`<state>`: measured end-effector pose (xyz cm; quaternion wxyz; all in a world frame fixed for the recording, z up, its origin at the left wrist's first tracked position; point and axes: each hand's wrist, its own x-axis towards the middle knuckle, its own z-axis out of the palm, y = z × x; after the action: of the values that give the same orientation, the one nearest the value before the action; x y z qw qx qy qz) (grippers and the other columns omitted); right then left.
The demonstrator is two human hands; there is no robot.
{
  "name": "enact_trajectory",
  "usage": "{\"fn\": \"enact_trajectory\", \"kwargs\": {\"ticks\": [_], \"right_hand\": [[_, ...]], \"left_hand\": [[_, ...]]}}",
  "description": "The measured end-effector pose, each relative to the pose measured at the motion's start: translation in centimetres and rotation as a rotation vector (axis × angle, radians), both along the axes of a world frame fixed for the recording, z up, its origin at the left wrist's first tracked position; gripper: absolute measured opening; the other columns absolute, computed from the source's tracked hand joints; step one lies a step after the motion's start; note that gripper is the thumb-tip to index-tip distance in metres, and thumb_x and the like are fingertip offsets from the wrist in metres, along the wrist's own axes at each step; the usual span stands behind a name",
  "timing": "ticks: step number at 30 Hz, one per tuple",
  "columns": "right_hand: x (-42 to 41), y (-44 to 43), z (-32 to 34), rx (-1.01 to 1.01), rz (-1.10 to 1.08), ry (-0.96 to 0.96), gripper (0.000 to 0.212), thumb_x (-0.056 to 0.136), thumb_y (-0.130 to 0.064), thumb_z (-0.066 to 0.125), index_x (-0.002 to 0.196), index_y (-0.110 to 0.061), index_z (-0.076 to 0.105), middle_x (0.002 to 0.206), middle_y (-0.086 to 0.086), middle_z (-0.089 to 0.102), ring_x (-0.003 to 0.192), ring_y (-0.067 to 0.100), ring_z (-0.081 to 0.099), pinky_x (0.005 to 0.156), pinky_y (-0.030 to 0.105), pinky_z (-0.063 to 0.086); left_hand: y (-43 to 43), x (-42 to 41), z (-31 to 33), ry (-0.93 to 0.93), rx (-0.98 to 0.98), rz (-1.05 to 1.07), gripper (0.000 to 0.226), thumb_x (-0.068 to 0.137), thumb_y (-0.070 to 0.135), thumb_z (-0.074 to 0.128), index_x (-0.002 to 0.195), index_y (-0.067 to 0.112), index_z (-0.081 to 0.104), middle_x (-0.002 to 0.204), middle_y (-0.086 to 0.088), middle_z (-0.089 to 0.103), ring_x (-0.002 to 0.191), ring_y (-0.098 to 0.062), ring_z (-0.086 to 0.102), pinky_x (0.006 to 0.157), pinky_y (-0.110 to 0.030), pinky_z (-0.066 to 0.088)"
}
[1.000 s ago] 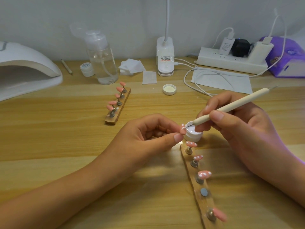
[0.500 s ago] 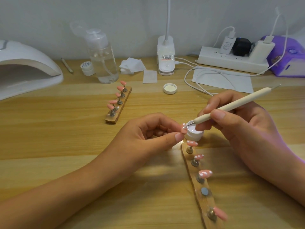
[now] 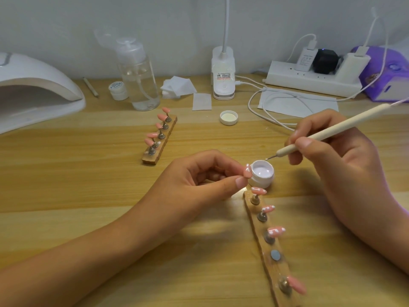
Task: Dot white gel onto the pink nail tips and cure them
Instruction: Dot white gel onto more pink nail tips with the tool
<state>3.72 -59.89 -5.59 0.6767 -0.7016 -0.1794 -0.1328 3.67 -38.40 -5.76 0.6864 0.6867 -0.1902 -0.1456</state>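
Right hand [image 3: 332,151] holds dotting pen [image 3: 327,131] over white gel pot [image 3: 262,173].

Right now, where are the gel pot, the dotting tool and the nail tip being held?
gel pot [image 3: 263,182]: head view, on its white outer wall.
dotting tool [image 3: 332,130]: head view, midway along its cream handle.
held nail tip [image 3: 247,170]: head view, on its pink dotted face.
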Motion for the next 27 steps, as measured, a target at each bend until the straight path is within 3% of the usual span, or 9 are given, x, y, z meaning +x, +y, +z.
{"fn": "enact_trajectory", "kwargs": {"ticks": [6,13,21,24,27], "right_hand": [[-0.2,0.4,0.0,-0.309,-0.076,0.011,0.004,0.082,-0.015,0.058,0.08,-0.017,0.055,0.07,-0.004,0.052,0.065,0.005,0.044,0.063,0.011,0.039],[-0.3,0.7,0.1,-0.427,-0.085,0.055,0.002,0.081,-0.017,0.055,0.08,-0.016,0.055,0.074,0.007,0.051,0.064,0.016,0.04,0.058,0.019,0.036],[-0.1,0.6,-0.1,-0.422,-0.06,0.052,0.002,0.082,-0.019,0.056,0.08,-0.02,0.056,0.073,0.004,0.052,0.062,0.008,0.042,0.057,0.017,0.036],[0.2,0.4,-0.4,-0.324,-0.047,0.063,0.003,0.084,-0.018,0.056,0.081,-0.019,0.056,0.066,-0.005,0.051,0.06,0.003,0.041,0.056,0.01,0.035],[0.7,0.1,-0.5,-0.175,-0.067,0.069,0.011,0.085,-0.017,0.056,0.078,-0.025,0.058,0.068,-0.009,0.054,0.066,0.005,0.047,0.064,0.013,0.04]], "left_hand": [[0.0,0.0,-0.1,-0.02,0.007,-0.001,0.01,0.076,0.015,0.071,0.084,0.021,0.075,0.083,0.007,0.07,0.076,-0.003,0.058,0.075,-0.019,0.05],[0.0,0.1,0.0,-0.018,0.018,0.001,0.011,0.076,0.017,0.071,0.085,0.023,0.075,0.084,0.007,0.07,0.077,-0.003,0.058,0.075,-0.02,0.05],[0.0,-0.1,0.1,0.003,0.021,0.007,0.01,0.076,0.018,0.071,0.084,0.022,0.075,0.082,0.007,0.07,0.077,-0.004,0.059,0.075,-0.022,0.051],[0.0,-0.1,0.1,0.009,0.016,0.009,0.01,0.075,0.018,0.071,0.083,0.024,0.075,0.082,0.006,0.07,0.076,-0.004,0.059,0.074,-0.021,0.051],[-0.1,0.0,0.1,0.013,0.012,0.009,0.011,0.075,0.018,0.071,0.084,0.024,0.075,0.083,0.006,0.071,0.076,-0.004,0.059,0.073,-0.019,0.05]]}}
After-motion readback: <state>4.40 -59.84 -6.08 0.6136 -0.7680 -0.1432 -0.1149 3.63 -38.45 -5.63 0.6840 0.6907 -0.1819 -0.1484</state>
